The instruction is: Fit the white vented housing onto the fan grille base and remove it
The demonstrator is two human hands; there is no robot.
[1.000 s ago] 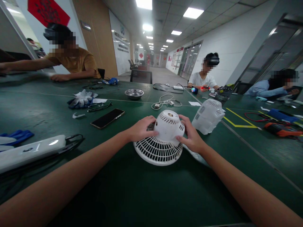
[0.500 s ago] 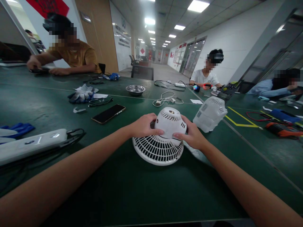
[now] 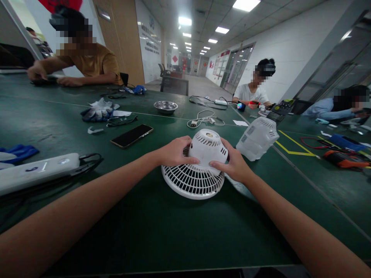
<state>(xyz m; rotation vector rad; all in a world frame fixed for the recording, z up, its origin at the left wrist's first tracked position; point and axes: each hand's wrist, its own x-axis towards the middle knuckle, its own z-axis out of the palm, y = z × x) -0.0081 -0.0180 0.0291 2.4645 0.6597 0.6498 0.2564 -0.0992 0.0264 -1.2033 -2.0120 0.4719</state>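
Observation:
A white rounded housing with slotted vents sits over a round white fan grille, which lies on the green table. My left hand grips the housing's left side, its thumb across the lower front. On the other side my right hand holds the same housing, thumb also on the front. The fingertips of both hands are partly hidden behind it. Just right of my right hand stands a translucent white plastic part.
A black phone, a metal bowl, a white cable and gloves lie beyond my hands. At the left is a white power strip; at the right, an orange tool. Several people sit around the table.
The view has shifted slightly. Both hands keep their hold on the housing, which looks slightly tilted compared with before. The person at the left has moved an arm a little.

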